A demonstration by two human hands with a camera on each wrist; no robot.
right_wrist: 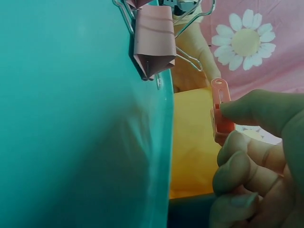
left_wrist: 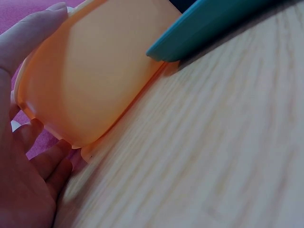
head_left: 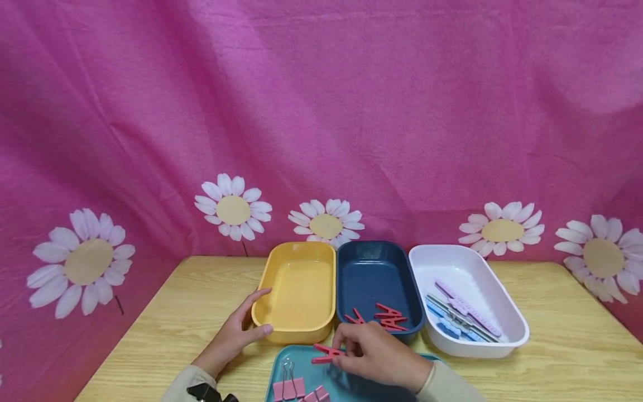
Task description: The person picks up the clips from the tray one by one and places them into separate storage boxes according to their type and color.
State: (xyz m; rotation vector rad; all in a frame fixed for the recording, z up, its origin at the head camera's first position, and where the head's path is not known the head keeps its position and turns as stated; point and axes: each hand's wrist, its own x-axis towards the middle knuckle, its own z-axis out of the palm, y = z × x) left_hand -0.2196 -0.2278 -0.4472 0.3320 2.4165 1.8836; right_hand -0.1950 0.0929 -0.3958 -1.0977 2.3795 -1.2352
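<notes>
My right hand (head_left: pixel 377 354) pinches a red clothespin (head_left: pixel 325 354) between thumb and fingers, above the teal tray (head_left: pixel 281 357). In the right wrist view that clothespin (right_wrist: pixel 221 111) stands on end at the fingertips. Several red clothespins (head_left: pixel 392 321) lie in the near end of the dark blue bin (head_left: pixel 374 273), just beyond this hand. My left hand (head_left: pixel 233 335) rests against the near left corner of the yellow bin (head_left: pixel 301 290), thumb and index finger spread along its rim. Its other fingers touch the outer wall in the left wrist view. Pink binder clips (head_left: pixel 289 389) lie on the tray.
At the right, a white bin (head_left: pixel 502 296) holds several rulers (head_left: pixel 467 307) in purple, blue and grey. The three bins stand side by side on a wooden table (head_left: pixel 577 340). A pink curtain (head_left: pixel 321 123) with daisies hangs behind the table.
</notes>
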